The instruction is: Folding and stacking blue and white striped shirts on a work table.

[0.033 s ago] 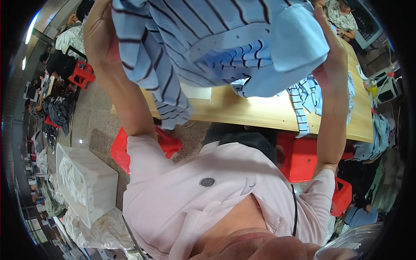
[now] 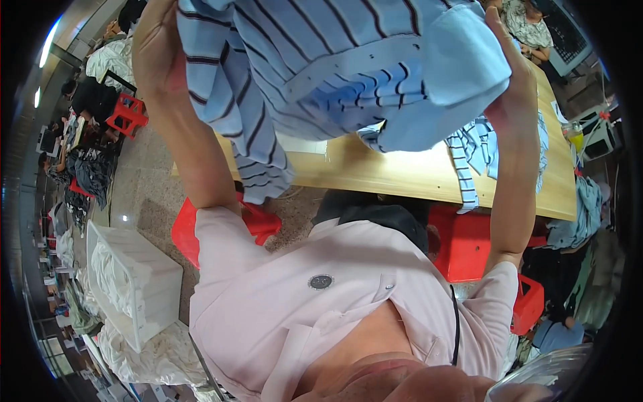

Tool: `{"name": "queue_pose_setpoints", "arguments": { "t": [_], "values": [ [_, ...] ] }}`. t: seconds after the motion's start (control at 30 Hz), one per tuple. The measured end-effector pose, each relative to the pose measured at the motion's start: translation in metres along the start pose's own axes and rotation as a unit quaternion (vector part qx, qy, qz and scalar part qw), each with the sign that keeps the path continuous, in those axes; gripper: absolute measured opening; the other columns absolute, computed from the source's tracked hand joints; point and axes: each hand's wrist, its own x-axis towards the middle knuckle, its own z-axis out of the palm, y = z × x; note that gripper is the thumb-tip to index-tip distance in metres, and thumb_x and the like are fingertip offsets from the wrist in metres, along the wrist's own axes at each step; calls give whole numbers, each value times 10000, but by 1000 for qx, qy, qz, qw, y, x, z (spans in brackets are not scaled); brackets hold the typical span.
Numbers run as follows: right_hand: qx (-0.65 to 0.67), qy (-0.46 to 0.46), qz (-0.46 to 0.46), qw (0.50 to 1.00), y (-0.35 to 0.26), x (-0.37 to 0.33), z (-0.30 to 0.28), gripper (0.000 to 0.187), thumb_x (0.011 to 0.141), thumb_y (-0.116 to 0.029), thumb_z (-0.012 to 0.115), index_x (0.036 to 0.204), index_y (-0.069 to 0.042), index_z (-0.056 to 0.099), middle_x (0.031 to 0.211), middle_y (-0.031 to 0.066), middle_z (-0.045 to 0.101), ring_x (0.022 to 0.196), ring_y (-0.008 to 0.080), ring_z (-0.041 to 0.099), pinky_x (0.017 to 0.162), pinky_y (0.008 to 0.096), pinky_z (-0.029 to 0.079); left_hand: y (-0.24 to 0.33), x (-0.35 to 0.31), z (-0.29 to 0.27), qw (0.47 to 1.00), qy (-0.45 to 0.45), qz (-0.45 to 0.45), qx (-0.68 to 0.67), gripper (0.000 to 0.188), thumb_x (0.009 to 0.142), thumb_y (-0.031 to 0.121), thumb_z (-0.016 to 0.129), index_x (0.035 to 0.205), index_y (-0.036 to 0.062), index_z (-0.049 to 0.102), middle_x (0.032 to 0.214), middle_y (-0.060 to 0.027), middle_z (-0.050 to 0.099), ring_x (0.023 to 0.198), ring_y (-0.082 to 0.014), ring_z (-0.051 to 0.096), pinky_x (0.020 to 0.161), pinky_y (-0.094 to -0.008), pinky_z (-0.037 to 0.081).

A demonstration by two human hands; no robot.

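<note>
A light blue shirt (image 2: pixel 321 40) with dark stripes is held up in front of me above the table, its cloth draped in folds. At its left side my left hand (image 2: pixel 159 60) grips the bunched cloth; its fingertips are hidden behind the fabric and by the upper edge. My right hand (image 2: pixel 514 84) is closed round the right side, beside a plain light blue panel (image 2: pixel 462 60); its thumb points up and the other fingers are behind the cloth. A striped sleeve-like end hangs below my left hand. More striped pieces (image 2: pixel 479 151) lie on the table near my right forearm.
The wooden table (image 2: pixel 375 167) runs across in front of me. Red stools (image 2: pixel 462 248) stand under and beside it. To the left is a white bin (image 2: pixel 151 281) with pale cloth. Another person (image 2: pixel 529 30) sits at the far right; a bottle (image 2: pixel 575 137) stands near the table's right edge.
My left hand and the shirt have shifted very slightly to the right. The hanging end has swung a little left and down; the grip looks the same.
</note>
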Motion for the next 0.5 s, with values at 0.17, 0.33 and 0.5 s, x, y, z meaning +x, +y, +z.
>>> {"name": "queue_pose_setpoints", "arguments": {
  "t": [0.17,0.33,0.5],
  "values": [
    [57,-107,-34,992,5,39,-56,534,1136,-355,545,1555,-25,565,1407,144,694,1214,220,726,998,361,621,-16,55,2,949,-150,-223,-168,535,988,-50,640,1504,-17,504,1408,-218,658,1188,-272,727,1010,-330,602],
    [205,-45,89,974,-27,35,-23,305,1100,-302,657,1177,-19,743,994,101,798,828,188,776,729,297,626,-41,45,32,951,-97,-253,-151,628,880,-125,709,1466,-3,520,1368,-208,666,1119,-285,757,1005,-388,636],
    [147,-77,118,979,-6,52,8,329,1113,-325,625,1221,-31,726,1104,103,795,937,198,770,857,321,623,-114,56,-60,965,-146,-218,25,547,1038,133,717,1528,-12,524,1493,-149,635,1322,-194,645,1135,-334,509]
  ]
}}
